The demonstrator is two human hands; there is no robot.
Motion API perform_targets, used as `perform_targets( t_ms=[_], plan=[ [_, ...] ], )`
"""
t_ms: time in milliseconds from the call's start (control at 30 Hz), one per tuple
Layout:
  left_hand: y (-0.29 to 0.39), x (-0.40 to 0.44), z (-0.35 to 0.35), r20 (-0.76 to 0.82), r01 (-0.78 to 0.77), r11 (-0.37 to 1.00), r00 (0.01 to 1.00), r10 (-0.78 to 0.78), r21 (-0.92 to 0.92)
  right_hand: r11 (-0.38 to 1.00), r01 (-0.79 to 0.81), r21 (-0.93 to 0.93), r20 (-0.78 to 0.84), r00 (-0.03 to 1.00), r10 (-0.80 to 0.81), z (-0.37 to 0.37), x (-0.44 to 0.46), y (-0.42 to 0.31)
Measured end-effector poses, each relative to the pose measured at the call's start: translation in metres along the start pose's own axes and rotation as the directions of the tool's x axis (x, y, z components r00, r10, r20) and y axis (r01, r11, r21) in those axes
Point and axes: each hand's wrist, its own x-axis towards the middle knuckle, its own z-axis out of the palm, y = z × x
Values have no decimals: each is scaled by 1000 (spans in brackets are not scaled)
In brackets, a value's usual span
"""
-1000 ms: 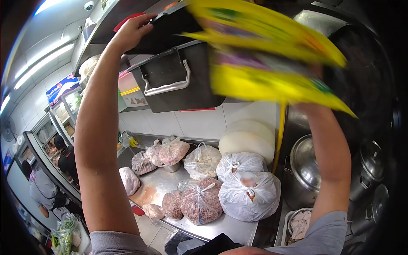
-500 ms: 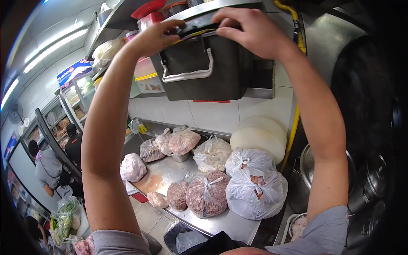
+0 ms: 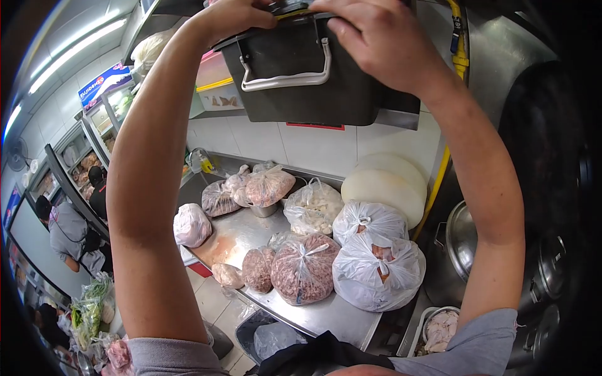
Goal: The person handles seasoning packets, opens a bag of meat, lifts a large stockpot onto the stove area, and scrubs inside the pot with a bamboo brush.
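Overhead, a dark plastic box [image 3: 295, 100] with a white carrying handle [image 3: 285, 81] sits on a wall shelf. My left hand [image 3: 235, 17] is at the left of its top edge, fingers curled onto the rim and partly cut off by the frame. My right hand [image 3: 389, 41] grips the same edge farther right, its fingers bent over the top and the thumb in front. A dark, shiny surface with a yellow strip [image 3: 293, 12] shows between the hands. What lies inside the box is hidden.
Below stands a steel counter [image 3: 229, 241] with tied bags of minced meat [image 3: 305, 269] and white bags [image 3: 378, 276]. Round white boards [image 3: 385, 188] lean on the wall. Lidded pots [image 3: 462, 241] are at right. Two people [image 3: 72, 232] stand at far left.
The view has tilted down and turned slightly, so the box and both hands appear higher. My hands stay at the box's top edge, with the right hand a little farther right in view.
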Motion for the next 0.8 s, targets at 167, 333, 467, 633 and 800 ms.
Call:
perform_targets(
  t_ms=[167, 333, 467, 633, 800],
  plan=[
    [0, 9, 0, -45, -119, 993, 992, 119, -1, 991, 50, -128, 189, 982, -25, 23, 0, 6],
    [-6, 17, -15, -49, -37, 999, 998, 36, -19, 959, -87, -271, 436, 877, 203, 24, 20, 0],
    [0, 15, -15, -152, -39, 996, 987, 51, 81, 874, -317, -367, 703, 521, 484, 5, 60, -13],
    [5, 13, -17, -175, 21, 993, 985, 1, 120, 883, -258, -392, 664, 586, 466, 31, 67, 4],
    [2, 3, -6, -202, -49, 990, 977, 76, 135, 892, -236, -385, 761, 466, 452, 28, 71, -5]
  ],
)
